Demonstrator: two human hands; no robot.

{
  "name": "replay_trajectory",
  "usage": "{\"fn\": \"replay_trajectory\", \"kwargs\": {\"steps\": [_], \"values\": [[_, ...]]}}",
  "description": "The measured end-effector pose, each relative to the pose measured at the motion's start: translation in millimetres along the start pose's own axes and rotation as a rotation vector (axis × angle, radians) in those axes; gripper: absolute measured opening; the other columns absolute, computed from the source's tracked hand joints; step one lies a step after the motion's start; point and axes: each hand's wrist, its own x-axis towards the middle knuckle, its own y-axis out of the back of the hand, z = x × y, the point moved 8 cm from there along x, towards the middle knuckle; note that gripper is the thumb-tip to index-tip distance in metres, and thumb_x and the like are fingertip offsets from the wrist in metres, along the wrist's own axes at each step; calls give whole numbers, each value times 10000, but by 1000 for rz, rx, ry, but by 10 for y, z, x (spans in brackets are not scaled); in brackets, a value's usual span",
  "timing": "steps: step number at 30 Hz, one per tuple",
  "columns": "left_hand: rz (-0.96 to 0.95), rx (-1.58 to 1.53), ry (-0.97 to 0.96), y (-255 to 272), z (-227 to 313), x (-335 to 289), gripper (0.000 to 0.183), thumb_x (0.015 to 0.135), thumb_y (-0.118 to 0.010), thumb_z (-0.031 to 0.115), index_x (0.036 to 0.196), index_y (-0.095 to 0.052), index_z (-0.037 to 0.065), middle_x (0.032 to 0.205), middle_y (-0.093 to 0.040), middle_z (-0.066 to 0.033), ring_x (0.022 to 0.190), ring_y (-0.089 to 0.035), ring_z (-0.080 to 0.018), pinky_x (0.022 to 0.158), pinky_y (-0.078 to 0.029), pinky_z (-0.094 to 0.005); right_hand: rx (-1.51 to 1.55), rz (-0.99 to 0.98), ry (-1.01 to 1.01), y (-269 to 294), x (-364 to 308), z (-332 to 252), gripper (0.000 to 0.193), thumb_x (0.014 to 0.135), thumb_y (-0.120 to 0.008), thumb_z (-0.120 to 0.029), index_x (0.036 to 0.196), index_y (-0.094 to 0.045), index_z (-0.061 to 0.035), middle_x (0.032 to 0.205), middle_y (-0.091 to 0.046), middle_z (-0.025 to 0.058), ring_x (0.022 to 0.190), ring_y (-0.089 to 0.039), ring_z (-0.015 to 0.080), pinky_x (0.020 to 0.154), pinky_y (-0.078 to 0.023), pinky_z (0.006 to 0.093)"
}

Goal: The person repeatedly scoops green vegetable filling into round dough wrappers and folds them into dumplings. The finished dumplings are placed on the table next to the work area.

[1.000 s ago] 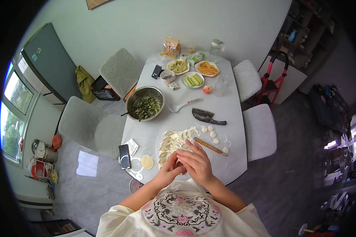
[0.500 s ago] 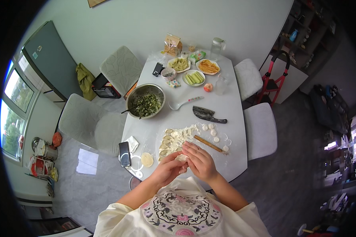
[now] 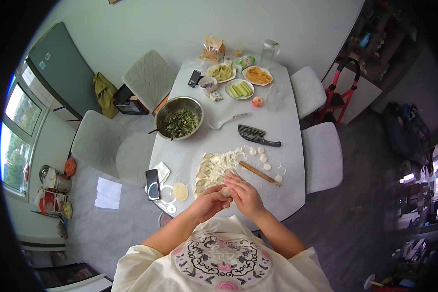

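In front of my chest, my left hand [image 3: 210, 203] and my right hand [image 3: 247, 197] close together around a pale dumpling [image 3: 226, 192], pinching it between their fingers; part of it is hidden. Just beyond them, rows of folded dumplings [image 3: 205, 170] lie on the floured tabletop. A flat round wrapper [image 3: 180, 191] rests left of my left hand. To the right lies a wooden rolling pin [image 3: 258, 173], with several small dough pieces [image 3: 263, 158] around it. Farther back on the left stands a steel bowl [image 3: 198, 108] of chopped green filling [image 3: 181, 121].
A dark cleaver [image 3: 252, 136] and a white spoon [image 3: 219, 121] lie mid-table. At the far end stand a plate of cucumber sticks [image 3: 240, 89], other food plates and a glass jug [image 3: 267, 52]. A phone [image 3: 153, 185] sits at the left edge. Grey chairs [image 3: 322, 155] flank the table.
My fingers have shifted slightly around the dumpling, which shows more between them now. The view has tilted a little; the things on the table stay in place.
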Motion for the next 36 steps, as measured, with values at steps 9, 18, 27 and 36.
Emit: {"fn": "replay_trajectory", "kwargs": {"steps": [9,18,27,36], "values": [[381,433,236,1021,-700,205,481,911,-577,104,1334,-457,-91,1105,-634,-147,956,-636,-204,827,-528,-306,369,3,-770,-577,-1187,1215,134,907,-670,-67,1008,-724,3,974,-714,92,860,-671,153,770,-530,285],[653,466,90,1887,-336,-314,312,916,-542,137,1171,-635,-15,1030,-700,-110,910,-661,-186,800,-534,-314,-272,378,-826,-247,-1557,2138,185,880,-720,-189,909,-728,-7,718,-680,97,642,-648,206,620,-504,332],[786,416,24,2209,-125,-662,262,910,-517,119,1095,-672,16,987,-709,-80,855,-654,-155,759,-516,-292,-363,241,-660,-418,-1522,2418,107,836,-730,-162,892,-737,-71,842,-673,91,760,-637,285,687,-514,387],[776,473,13,2264,-90,-589,258,920,-503,113,1092,-671,20,964,-709,-73,833,-655,-140,746,-520,-288,-416,264,-622,-402,-1547,2414,85,843,-723,-137,892,-723,-67,839,-674,106,732,-643,283,667,-523,379]]}}
